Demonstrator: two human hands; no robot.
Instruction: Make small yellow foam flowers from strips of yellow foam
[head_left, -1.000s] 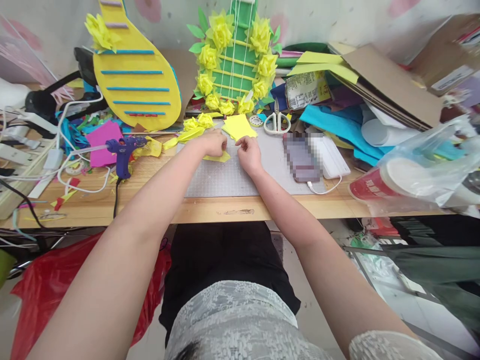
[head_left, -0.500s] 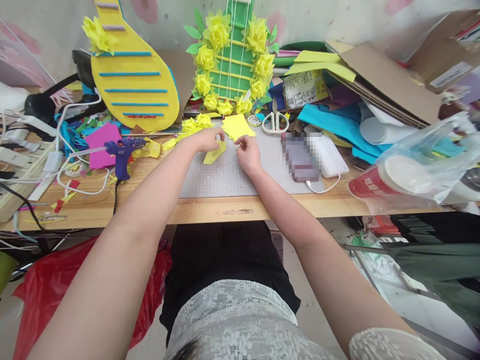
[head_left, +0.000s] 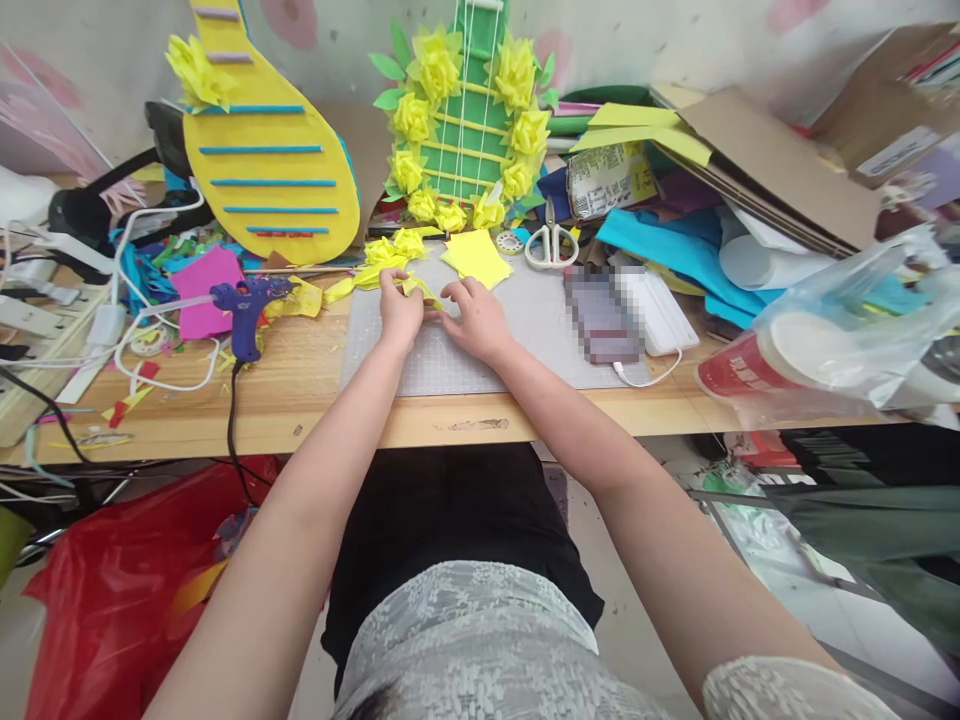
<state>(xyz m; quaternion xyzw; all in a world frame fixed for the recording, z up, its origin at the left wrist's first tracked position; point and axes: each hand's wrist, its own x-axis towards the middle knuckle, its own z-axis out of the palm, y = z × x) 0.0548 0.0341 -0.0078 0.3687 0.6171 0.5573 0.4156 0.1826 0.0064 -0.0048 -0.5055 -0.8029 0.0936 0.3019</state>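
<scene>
Both hands meet over the grey cutting mat (head_left: 450, 368) around a folded piece of yellow paper (head_left: 421, 290). My left hand (head_left: 402, 308) pinches the paper's left side with bent fingers. My right hand (head_left: 478, 318) has its fingertips closed on the right end, partly hiding it. Just behind my right hand lies a stack of yellow paper squares (head_left: 480, 256). Yellow paper flowers (head_left: 397, 245) are heaped behind my left hand.
A purple glue gun (head_left: 247, 310) and its cable are on the left. Scissors (head_left: 552, 246), a phone (head_left: 600, 315), a white power bank (head_left: 660, 312) and a bagged red cup (head_left: 739, 365) are on the right. Two paper instruments, one yellow (head_left: 270, 180), one green (head_left: 465, 160), stand behind.
My right hand has left the stack of squares and come left and nearer to the yellow paper. My left hand has moved left and nearer, turning the paper.
</scene>
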